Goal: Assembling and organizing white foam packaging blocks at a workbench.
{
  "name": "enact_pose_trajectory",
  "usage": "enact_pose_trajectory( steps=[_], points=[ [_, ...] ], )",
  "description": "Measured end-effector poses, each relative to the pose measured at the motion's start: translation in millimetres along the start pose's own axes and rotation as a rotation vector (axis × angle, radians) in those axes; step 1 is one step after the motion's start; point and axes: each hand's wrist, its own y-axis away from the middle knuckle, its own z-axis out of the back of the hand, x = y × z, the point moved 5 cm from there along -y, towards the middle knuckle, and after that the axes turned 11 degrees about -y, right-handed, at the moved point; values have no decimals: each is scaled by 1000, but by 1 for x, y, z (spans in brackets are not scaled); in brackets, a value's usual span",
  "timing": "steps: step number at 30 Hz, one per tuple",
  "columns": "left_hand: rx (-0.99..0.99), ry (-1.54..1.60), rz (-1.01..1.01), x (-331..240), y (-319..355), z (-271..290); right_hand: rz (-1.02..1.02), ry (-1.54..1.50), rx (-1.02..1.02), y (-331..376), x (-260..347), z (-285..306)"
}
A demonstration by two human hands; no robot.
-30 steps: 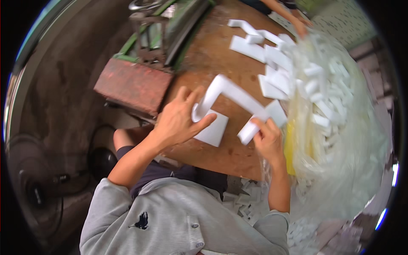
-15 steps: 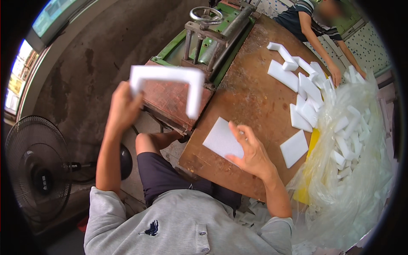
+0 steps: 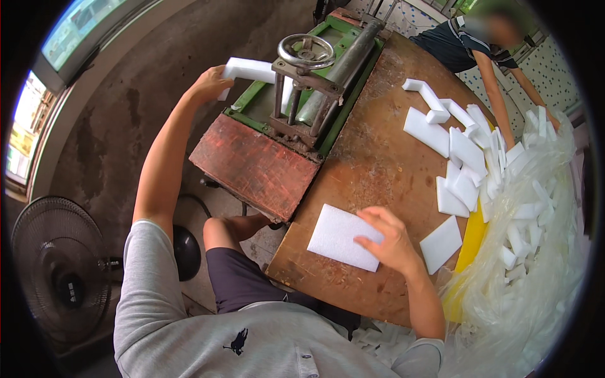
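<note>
My left hand is stretched far forward and closed on one end of a white U-shaped foam piece. That piece is over the green bed of a machine, partly hidden behind the machine's upright frame. On the brown table lies a flat rectangular white foam sheet. My right hand is over the sheet's right end, thumb and fingers apart and slightly bent; whether the fingertips touch the sheet I cannot tell.
A metal handwheel tops the machine, with a worn red board on its near end. White foam pieces lie heaped at the right, beside a clear plastic bag of more. A co-worker reaches into it. A black fan stands left.
My left hand has carried the U-shaped foam piece forward, from above the red board to the machine's bed. My right hand's fingers have drawn closer together over the sheet. The view has shifted slightly.
</note>
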Motion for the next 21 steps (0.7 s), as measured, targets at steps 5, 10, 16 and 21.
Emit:
enact_pose_trajectory(
  steps=[5, 10, 16, 21],
  points=[
    [151, -60, -70, -44, -22, -30, -169, -266, -274, -61, -48, 31],
    [94, -231, -344, -6, -50, -72, -248, -313, -319, -152, -83, 16],
    [313, 77, -386, -115, 0, -87, -362, -66, -439, -193, -94, 13],
    [14, 525, 16, -101, 32, -52, -310, 166, -589, -167, -110, 43]
  ],
)
